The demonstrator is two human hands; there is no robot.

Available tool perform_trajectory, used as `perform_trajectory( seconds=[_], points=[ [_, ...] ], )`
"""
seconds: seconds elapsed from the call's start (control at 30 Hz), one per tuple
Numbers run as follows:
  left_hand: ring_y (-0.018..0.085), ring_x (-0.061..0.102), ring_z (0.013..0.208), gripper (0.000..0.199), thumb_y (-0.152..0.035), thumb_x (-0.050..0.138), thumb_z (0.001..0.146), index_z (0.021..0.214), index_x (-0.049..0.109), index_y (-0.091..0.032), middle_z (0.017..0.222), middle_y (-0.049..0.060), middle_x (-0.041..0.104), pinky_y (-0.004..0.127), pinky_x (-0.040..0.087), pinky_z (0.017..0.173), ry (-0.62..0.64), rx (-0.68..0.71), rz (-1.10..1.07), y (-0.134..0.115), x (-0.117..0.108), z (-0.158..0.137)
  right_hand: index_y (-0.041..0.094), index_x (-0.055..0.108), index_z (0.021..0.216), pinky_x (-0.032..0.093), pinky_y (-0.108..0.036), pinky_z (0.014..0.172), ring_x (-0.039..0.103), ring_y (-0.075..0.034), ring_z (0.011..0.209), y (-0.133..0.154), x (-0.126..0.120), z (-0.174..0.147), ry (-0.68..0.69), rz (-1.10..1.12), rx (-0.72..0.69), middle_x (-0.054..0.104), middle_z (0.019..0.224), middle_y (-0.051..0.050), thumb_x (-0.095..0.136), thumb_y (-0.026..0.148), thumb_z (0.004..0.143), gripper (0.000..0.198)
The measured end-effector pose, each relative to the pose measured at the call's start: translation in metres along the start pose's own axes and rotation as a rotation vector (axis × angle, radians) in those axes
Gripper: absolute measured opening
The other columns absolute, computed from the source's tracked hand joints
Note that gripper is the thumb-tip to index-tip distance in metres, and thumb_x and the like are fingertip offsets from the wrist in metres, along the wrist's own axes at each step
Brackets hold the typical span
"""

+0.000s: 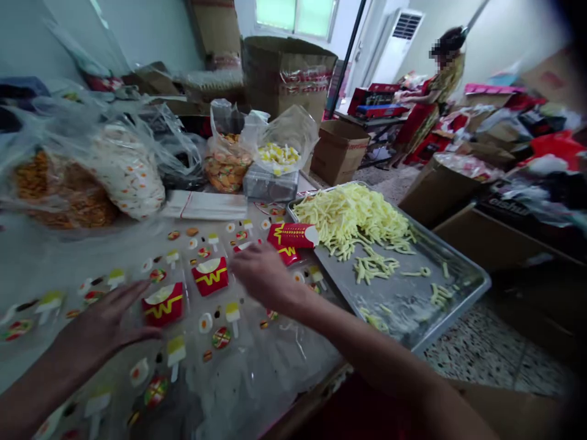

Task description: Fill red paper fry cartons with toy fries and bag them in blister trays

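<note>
My left hand (107, 324) hovers over the left of the table, fingers spread and holding nothing. Beside its fingertips a small red toy fries box (162, 304) with a yellow zigzag lies on a see-through plastic tray. A second fries box (210, 276) lies between my hands. My right hand (263, 272) has its fingers curled down, close to another red box (247, 244) that it partly covers; what the fingers pinch, if anything, is hidden. Just beyond it, a dotted red fries box (293, 235) rests over another at the edge of a metal tray (458, 293).
Pale yellow toy fries (353, 217) heap on the metal tray. Plastic trays with toy eggs, pizzas and popsicles (177, 354) cover the table. Bags of small pieces (227, 165) stand at the back. Cardboard boxes (339, 150) crowd the floor; another person (431, 91) stands working at the far right.
</note>
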State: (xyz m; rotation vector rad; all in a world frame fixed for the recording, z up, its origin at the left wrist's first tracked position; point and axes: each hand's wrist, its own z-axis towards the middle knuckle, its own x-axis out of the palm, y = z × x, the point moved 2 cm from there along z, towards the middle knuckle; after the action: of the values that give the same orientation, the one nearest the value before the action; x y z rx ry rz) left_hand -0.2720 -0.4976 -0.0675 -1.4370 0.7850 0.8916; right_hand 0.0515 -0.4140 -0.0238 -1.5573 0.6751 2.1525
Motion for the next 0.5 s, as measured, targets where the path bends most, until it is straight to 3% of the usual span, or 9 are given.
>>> perform_trajectory(
  seconds=[0.03,0.1,0.13,0.2,0.27,0.37,0.43,0.5],
  points=[
    [0.034,0.055,0.133,0.06,-0.068,0.078,0.062,0.119,0.06,-0.059,0.134,-0.029,0.063,0.057,0.036,0.119,-0.017,0.022,0.034,-0.018,-0.002,0.007,0.019,0.073,0.096,0.037,-0.035,0.083,0.057,-0.022,0.091,-0.025,-0.015,-0.019,-0.019,-0.03,0.188,0.074,0.096,-0.008,0.051,0.019,0.099,0.023],
    [0.031,0.062,0.123,0.047,-0.069,0.067,0.077,0.121,0.062,-0.053,0.132,-0.022,0.067,0.053,0.042,0.114,-0.059,0.136,0.089,-0.07,0.005,0.03,0.019,0.077,0.096,0.037,-0.034,0.085,0.058,-0.023,0.093,-0.074,-0.038,-0.053,-0.188,-0.085,0.594,0.074,0.098,-0.009,0.051,0.028,0.101,0.027],
    [0.028,0.063,0.122,0.043,-0.065,0.061,0.085,0.126,0.06,-0.05,0.134,-0.017,0.067,0.05,0.044,0.112,-0.065,0.232,0.091,-0.102,0.014,0.046,0.019,0.078,0.097,0.037,-0.033,0.083,0.059,-0.023,0.094,-0.094,-0.042,-0.065,-0.204,-0.085,0.724,0.074,0.099,-0.009,0.053,0.034,0.1,0.029],
    [0.028,0.062,0.123,0.051,-0.055,0.064,0.087,0.133,0.061,-0.033,0.134,0.002,0.068,0.045,0.047,0.107,0.004,0.506,0.098,-0.173,0.045,0.083,0.021,0.08,0.094,0.036,-0.03,0.076,0.062,-0.021,0.089,-0.124,-0.04,-0.079,-0.143,-0.007,0.904,0.075,0.094,-0.007,0.056,0.044,0.097,0.033],
    [0.033,0.057,0.126,0.066,-0.049,0.074,0.08,0.137,0.059,-0.02,0.135,0.014,0.065,0.048,0.044,0.11,0.008,0.69,0.16,-0.24,0.08,0.12,0.023,0.081,0.09,0.033,-0.028,0.069,0.062,-0.017,0.081,-0.136,-0.032,-0.079,-0.052,0.116,0.961,0.076,0.086,-0.004,0.057,0.047,0.095,0.034],
    [0.039,0.054,0.127,0.068,-0.041,0.079,0.07,0.131,0.062,-0.016,0.138,0.018,0.061,0.052,0.044,0.108,0.076,0.754,0.261,-0.307,0.125,0.161,0.026,0.082,0.093,0.031,-0.027,0.063,0.062,-0.015,0.074,-0.137,-0.026,-0.07,-0.07,0.218,0.968,0.076,0.083,0.001,0.056,0.038,0.091,0.028],
    [0.037,0.059,0.12,0.054,-0.038,0.075,0.07,0.119,0.067,-0.017,0.128,0.016,0.066,0.048,0.047,0.103,0.154,0.781,0.294,-0.324,0.143,0.179,0.027,0.081,0.093,0.03,-0.027,0.06,0.061,-0.015,0.072,-0.139,-0.027,-0.068,-0.099,0.238,0.973,0.076,0.083,0.002,0.057,0.032,0.086,0.026],
    [0.035,0.063,0.113,0.05,-0.041,0.073,0.07,0.114,0.068,-0.019,0.119,0.014,0.069,0.043,0.049,0.099,0.191,0.821,0.279,-0.325,0.152,0.192,0.027,0.08,0.09,0.03,-0.027,0.059,0.06,-0.015,0.07,-0.144,-0.029,-0.072,-0.122,0.271,0.955,0.075,0.08,0.003,0.058,0.031,0.083,0.024]
  ],
)
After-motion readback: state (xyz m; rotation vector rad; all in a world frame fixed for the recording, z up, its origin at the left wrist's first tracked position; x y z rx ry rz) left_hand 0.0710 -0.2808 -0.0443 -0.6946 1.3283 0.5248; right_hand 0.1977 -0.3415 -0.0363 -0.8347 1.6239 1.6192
